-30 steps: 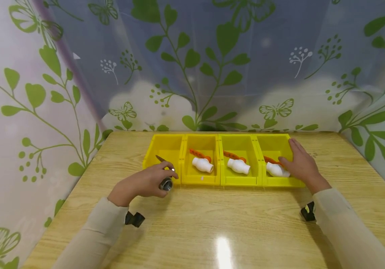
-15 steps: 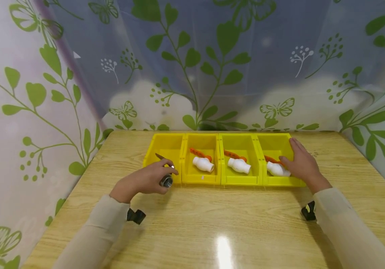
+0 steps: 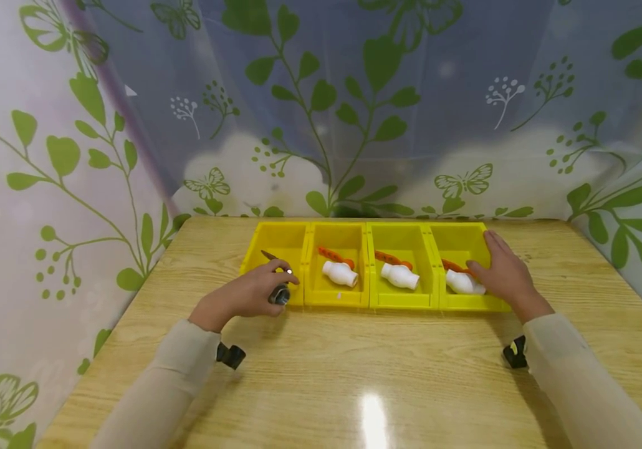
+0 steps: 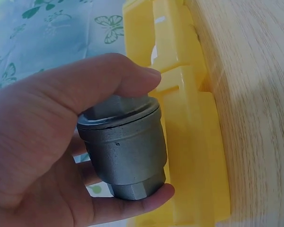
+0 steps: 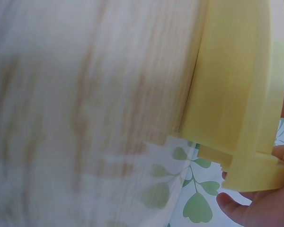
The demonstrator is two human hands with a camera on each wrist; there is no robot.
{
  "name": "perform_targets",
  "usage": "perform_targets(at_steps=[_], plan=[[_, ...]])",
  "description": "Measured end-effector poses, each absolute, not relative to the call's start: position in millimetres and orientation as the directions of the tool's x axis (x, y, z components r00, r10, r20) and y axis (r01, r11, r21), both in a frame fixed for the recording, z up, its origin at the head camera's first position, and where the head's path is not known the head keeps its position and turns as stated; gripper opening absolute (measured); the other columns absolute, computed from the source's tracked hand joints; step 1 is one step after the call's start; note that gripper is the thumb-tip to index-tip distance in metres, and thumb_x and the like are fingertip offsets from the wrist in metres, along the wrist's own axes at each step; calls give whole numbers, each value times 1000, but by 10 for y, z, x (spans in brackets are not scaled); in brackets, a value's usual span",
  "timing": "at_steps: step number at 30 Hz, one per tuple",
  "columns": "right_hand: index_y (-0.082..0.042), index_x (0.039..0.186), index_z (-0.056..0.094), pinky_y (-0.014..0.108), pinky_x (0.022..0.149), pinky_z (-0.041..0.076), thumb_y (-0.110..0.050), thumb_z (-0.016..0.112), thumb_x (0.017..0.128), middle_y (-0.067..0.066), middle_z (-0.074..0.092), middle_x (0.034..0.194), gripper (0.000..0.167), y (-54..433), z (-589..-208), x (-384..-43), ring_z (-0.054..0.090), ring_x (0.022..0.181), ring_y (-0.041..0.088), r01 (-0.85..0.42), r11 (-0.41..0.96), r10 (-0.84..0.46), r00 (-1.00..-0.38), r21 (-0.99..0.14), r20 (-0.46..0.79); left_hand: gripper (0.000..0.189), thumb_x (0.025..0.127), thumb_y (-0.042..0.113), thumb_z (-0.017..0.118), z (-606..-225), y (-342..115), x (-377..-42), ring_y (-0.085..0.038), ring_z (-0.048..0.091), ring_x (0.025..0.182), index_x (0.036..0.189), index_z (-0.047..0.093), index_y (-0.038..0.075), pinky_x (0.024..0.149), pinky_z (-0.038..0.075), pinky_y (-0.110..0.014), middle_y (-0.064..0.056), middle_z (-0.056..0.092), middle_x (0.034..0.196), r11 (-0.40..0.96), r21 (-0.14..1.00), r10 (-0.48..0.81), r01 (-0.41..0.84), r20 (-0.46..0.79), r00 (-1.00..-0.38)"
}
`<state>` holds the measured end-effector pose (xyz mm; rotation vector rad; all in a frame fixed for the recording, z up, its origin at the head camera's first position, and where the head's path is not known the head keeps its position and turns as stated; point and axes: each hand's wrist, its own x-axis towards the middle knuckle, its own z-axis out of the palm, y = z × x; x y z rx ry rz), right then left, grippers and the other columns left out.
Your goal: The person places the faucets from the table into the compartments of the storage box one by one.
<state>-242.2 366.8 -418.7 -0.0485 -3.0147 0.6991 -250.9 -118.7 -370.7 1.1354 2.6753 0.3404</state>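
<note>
My left hand [image 3: 248, 292] holds a grey metal pipe fitting [image 4: 128, 151] at the front of the leftmost yellow bin [image 3: 282, 234]. In the left wrist view the thumb lies over its upper end and a finger reaches under its hexagonal lower end. A thin brown pointed piece [image 3: 268, 254] shows just beyond the fingers, over that bin. My right hand [image 3: 506, 272] grips the right side wall of the rightmost yellow bin [image 3: 469, 304], thumb inside and fingers outside. A white plastic valve [image 3: 463, 282] with an orange lever lies in this bin, beside the thumb.
Two middle bins stand between, joined in the row. One holds a white valve [image 3: 340, 273] with an orange lever [image 3: 332, 255], the other a similar white valve [image 3: 400, 276]. The row sits near the back of the wooden table [image 3: 321, 374], before a leaf-patterned curtain [image 3: 321, 112].
My left hand, still holding the metal fitting, has shifted slightly up and to the right. The right hand stays on the bin's wall, and the white valves have not moved in their bins.
</note>
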Motion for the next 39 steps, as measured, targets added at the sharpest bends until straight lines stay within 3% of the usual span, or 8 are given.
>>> perform_targets(at_steps=[39], plan=[[8, 152, 5, 68, 106, 18, -34, 50, 98, 29, 5, 157, 82, 3668, -4182, -2406, 19, 136, 55, 2, 902, 30, -998, -433, 57, 52, 87, 17, 68, -3818, -1156, -2776, -27, 52, 108, 136, 53, 7, 90, 46, -41, -17, 40, 141, 704, 285, 695, 651, -90, -713]])
